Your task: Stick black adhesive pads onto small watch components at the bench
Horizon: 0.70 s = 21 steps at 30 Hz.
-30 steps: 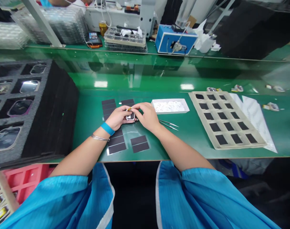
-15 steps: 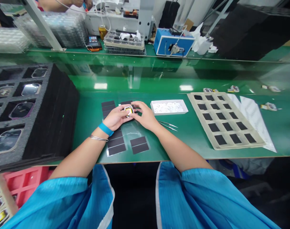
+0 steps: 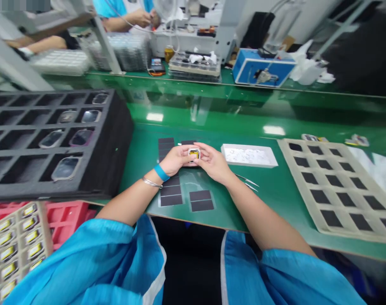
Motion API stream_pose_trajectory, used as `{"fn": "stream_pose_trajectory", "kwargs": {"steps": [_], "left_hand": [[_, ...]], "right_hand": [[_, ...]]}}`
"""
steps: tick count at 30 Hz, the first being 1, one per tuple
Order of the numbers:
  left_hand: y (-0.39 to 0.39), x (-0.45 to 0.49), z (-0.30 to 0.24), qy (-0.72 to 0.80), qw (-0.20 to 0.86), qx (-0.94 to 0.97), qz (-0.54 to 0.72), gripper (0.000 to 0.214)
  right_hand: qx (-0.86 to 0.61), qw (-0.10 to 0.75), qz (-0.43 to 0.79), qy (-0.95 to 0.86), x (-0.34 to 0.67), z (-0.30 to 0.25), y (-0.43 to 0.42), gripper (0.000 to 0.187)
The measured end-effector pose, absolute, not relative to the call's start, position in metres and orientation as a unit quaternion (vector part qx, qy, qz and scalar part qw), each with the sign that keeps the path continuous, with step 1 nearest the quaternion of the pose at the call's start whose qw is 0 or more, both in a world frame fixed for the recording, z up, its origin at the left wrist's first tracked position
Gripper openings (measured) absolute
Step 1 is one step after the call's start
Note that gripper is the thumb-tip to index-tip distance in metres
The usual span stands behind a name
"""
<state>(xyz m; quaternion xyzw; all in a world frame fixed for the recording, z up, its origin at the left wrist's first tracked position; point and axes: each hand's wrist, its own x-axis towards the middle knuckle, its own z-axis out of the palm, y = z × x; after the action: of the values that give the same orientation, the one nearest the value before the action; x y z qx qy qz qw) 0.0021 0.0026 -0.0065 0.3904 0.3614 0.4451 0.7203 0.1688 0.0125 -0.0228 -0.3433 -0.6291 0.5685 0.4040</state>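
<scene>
Both hands meet over the green bench around a small smartwatch case (image 3: 194, 153) with a silvery rim and a yellow part inside. My left hand (image 3: 175, 160) grips its left side, thumb across the front. From the right, the fingers of my right hand (image 3: 213, 163) close on the other side. Beneath and around the hands lie sheets of black rectangular stickers (image 3: 171, 189), with a smaller sticker sheet (image 3: 201, 201) nearer the edge. A pair of tweezers (image 3: 248, 181) lies beside my right wrist. A white box (image 3: 250, 155) of small pale pieces stands just beyond.
A beige tray (image 3: 312, 186) with dark pockets lies on the right. At left stands a black foam tray stack (image 3: 100, 156) holding several watch-like frames. Lower left, a beige tray (image 3: 48, 228) holds yellow-centred cases beside a red tray (image 3: 67, 218). Across the bench, a co-worker's hands (image 3: 145, 19) are busy.
The view has swung left, bringing more of the foam tray and the lower-left tray into sight. The case now faces me more squarely, held by both hands.
</scene>
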Motion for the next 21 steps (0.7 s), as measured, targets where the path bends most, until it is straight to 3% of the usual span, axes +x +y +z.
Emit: {"fn": "stream_pose_trajectory", "kwargs": {"steps": [8,12,14,16,19,21], "left_hand": [[-0.006,-0.002,0.013,0.411,0.661,0.359,0.516,0.039],[-0.046,-0.024,0.053,0.379,0.631,0.402,0.544,0.046],[-0.072,-0.041,0.08,0.42,0.526,0.512,0.533,0.054],[-0.092,-0.06,0.11,0.493,0.332,0.616,0.517,0.058],[-0.096,-0.09,0.149,0.57,0.057,0.668,0.475,0.057],[-0.079,-0.114,0.169,0.6,-0.045,0.671,0.434,0.055]], "right_hand": [[-0.377,0.433,0.568,-0.59,0.169,-0.027,0.021,0.084],[-0.395,0.466,0.567,-0.552,0.171,-0.026,0.025,0.072],[-0.409,0.474,0.556,-0.546,0.17,-0.027,0.027,0.067],[-0.42,0.476,0.544,-0.548,0.17,-0.028,0.029,0.063],[-0.436,0.473,0.518,-0.564,0.169,-0.03,0.031,0.056],[-0.445,0.469,0.497,-0.579,0.17,-0.031,0.03,0.052]]}}
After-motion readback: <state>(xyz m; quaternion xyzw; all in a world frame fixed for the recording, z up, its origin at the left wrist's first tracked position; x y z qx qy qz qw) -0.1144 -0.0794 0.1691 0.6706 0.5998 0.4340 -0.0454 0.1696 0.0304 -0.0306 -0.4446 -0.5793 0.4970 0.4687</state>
